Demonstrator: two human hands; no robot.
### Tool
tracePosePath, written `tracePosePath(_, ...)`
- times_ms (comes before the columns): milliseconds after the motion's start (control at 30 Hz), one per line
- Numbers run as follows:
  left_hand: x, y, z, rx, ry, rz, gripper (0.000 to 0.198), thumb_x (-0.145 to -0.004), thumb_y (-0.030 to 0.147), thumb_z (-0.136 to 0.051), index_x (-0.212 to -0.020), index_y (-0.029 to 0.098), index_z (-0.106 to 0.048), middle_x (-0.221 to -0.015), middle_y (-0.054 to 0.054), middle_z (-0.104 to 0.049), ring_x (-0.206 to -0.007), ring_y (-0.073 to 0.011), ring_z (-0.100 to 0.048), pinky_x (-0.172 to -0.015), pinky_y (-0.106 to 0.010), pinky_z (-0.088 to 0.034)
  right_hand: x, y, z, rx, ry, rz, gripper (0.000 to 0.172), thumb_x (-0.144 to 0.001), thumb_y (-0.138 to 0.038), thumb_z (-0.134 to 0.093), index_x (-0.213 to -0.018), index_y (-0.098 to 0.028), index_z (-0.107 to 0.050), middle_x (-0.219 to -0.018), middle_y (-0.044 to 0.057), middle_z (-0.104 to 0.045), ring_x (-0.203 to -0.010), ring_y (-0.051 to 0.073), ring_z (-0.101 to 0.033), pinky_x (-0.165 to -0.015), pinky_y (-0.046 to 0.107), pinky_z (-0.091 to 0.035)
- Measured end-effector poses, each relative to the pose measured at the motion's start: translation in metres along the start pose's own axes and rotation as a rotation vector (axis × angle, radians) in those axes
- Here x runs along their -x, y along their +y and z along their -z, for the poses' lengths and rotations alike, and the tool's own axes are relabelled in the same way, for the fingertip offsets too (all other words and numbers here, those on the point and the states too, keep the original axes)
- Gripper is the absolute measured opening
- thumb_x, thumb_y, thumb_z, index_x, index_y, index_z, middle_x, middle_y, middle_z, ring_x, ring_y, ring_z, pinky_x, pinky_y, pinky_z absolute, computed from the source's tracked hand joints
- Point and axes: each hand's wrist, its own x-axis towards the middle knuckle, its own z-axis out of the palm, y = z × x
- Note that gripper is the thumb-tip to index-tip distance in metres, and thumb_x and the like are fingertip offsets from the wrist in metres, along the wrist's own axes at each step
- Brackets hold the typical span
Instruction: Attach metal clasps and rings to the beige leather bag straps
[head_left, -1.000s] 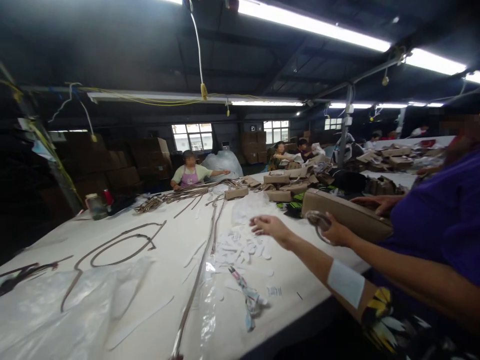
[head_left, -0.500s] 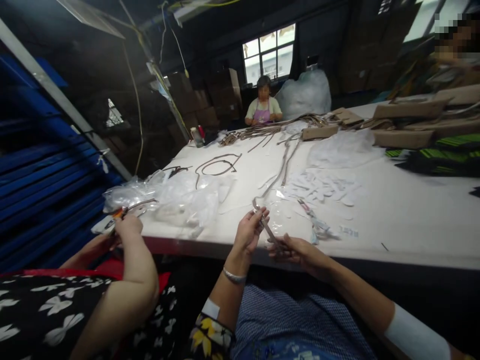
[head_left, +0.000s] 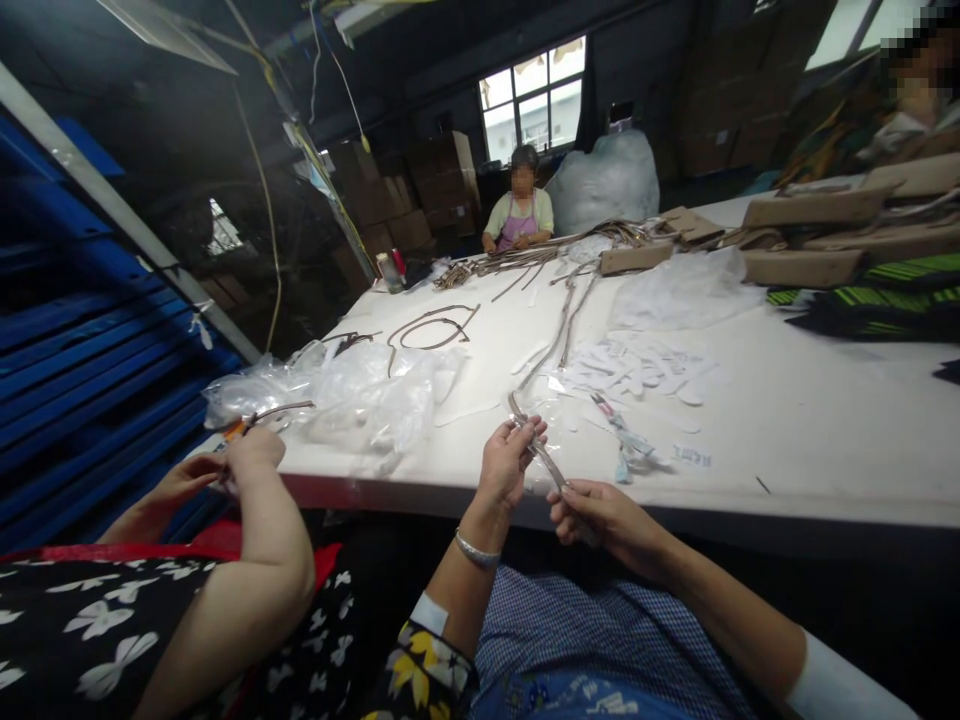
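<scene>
Right hand point(head_left: 592, 515), lowest on my feed: thumb and fingers pinching one narrow brown strap point(head_left: 550, 466); left hand point(head_left: 508, 462): pinching the same strap farther along. Strap: slanting between both, at the near edge of the white surface point(head_left: 810, 420). Beyond, I list one wrapped tool point(head_left: 628, 440), right of the strap; scattered white pieces point(head_left: 637, 368); one tan case point(head_left: 636, 258); one co-worker point(head_left: 496, 216), pinkish apron point(head_left: 519, 228)

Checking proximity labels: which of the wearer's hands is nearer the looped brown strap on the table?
Left. The left hand is in front of the looped brown strap and to its right; the right hand is farther right and closer in.
</scene>
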Motion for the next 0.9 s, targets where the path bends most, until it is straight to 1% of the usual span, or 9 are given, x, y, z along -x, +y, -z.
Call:
tracePosePath(133,-0.001,-0.001,-0.003,0.042,-0.004,0.074,0.009,-0.082,0.009,-0.067,-0.09,0.008,-0.066,-0.109,-0.014,-0.07,-0.094,-0.0182,-0.07,-0.083,-0.024,-0.058,0.004,0.008,0.004,0.046,-0.032,0.082,0.037,-0.083,-0.05,-0.067,-0.085,-0.014,-0.061,-0.061,-0.003,-0.057,-0.047,0.007,-0.052,-0.051,0.02,-0.045)
tracePosePath(267,-0.026,0.021,-0.007,0.177,0.071,0.158,0.016,-0.092,0.01,-0.052,-0.089,0.005,-0.067,-0.086,-0.012,-0.073,-0.076,-0.013,-0.071,-0.069,-0.017,-0.059,0.022,0.014,0.011,0.129,-0.103,0.067,0.038,-0.086,-0.053,-0.062,-0.087,-0.015,-0.059,-0.06,-0.003,-0.056,-0.047,0.008,-0.053,-0.051,0.021,-0.043)
tracePosePath(400,-0.069,0.061,-0.024,0.184,0.072,0.148,0.02,-0.094,0.007,-0.045,-0.094,0.003,-0.065,-0.071,-0.01,-0.07,-0.06,-0.0106,-0.068,-0.06,-0.016,-0.058,0.041,0.026,0.021,0.255,-0.093,0.038,0.048,-0.084,-0.06,-0.061,-0.098,-0.014,-0.06,-0.068,0.001,-0.061,-0.053,0.01,-0.059,-0.053,0.021,-0.042)
tracePosePath(500,-0.093,0.099,-0.052,0.181,0.037,0.087,0.022,-0.094,0.004,-0.043,-0.101,0.002,-0.064,-0.067,-0.007,-0.069,-0.056,-0.009,-0.066,-0.057,-0.014,-0.057,0.046,0.038,0.032,0.265,-0.011,0.024,0.058,-0.076,-0.069,-0.062,-0.096,-0.015,-0.06,-0.069,0.001,-0.061,-0.051,0.012,-0.059,-0.052,0.023,-0.044)
tracePosePath(567,-0.094,0.129,-0.075,0.195,-0.003,0.008,0.021,-0.094,0.007,-0.045,-0.105,0.005,-0.064,-0.071,-0.005,-0.07,-0.06,-0.0071,-0.067,-0.062,-0.012,-0.057,0.047,0.043,0.039,0.251,0.047,0.032,0.06,-0.073,-0.073,-0.062,-0.089,-0.015,-0.059,-0.067,0.001,-0.06,-0.05,0.012,-0.058,-0.052,0.024,-0.044)
tracePosePath(667,-0.061,0.177,-0.107,0.222,-0.117,-0.202,0.023,-0.095,0.011,-0.048,-0.113,0.01,-0.063,-0.091,-0.005,-0.073,-0.075,-0.0056,-0.069,-0.073,-0.011,-0.056,0.05,0.044,0.046,0.26,0.086,0.089,0.057,-0.075,-0.072,-0.06,-0.082,-0.015,-0.058,-0.062,0.001,-0.059,-0.048,0.011,-0.055,-0.052,0.023,-0.041)
tracePosePath(767,0.011,0.216,-0.119,0.194,-0.202,-0.484,0.032,-0.099,0.015,-0.038,-0.124,0.018,-0.059,-0.112,-0.004,-0.07,-0.1,-0.008,-0.066,-0.081,-0.013,-0.055,0.052,0.042,0.045,0.294,0.084,0.166,0.054,-0.079,-0.07,-0.057,-0.078,-0.016,-0.056,-0.056,-0.001,-0.054,-0.046,0.01,-0.049,-0.051,0.023,-0.037)
tracePosePath(833,0.067,0.228,-0.109,0.152,-0.131,-0.681,0.038,-0.102,0.022,-0.028,-0.129,0.025,-0.055,-0.119,0.003,-0.067,-0.113,-0.0093,-0.06,-0.085,-0.015,-0.053,0.051,0.041,0.042,0.301,0.044,0.189,0.054,-0.081,-0.07,-0.055,-0.074,-0.016,-0.055,-0.051,-0.003,-0.051,-0.043,0.009,-0.044,-0.049,0.022,-0.034)
tracePosePath(900,0.117,0.227,-0.084,0.116,0.097,-0.793,0.046,-0.103,0.03,-0.016,-0.13,0.03,-0.053,-0.12,0.01,-0.066,-0.117,-0.0095,-0.056,-0.084,-0.014,-0.05,0.05,0.04,0.039,0.273,-0.034,0.179,0.054,-0.082,-0.07,-0.053,-0.072,-0.017,-0.054,-0.047,-0.004,-0.048,-0.039,0.008,-0.04,-0.045,0.021,-0.031)
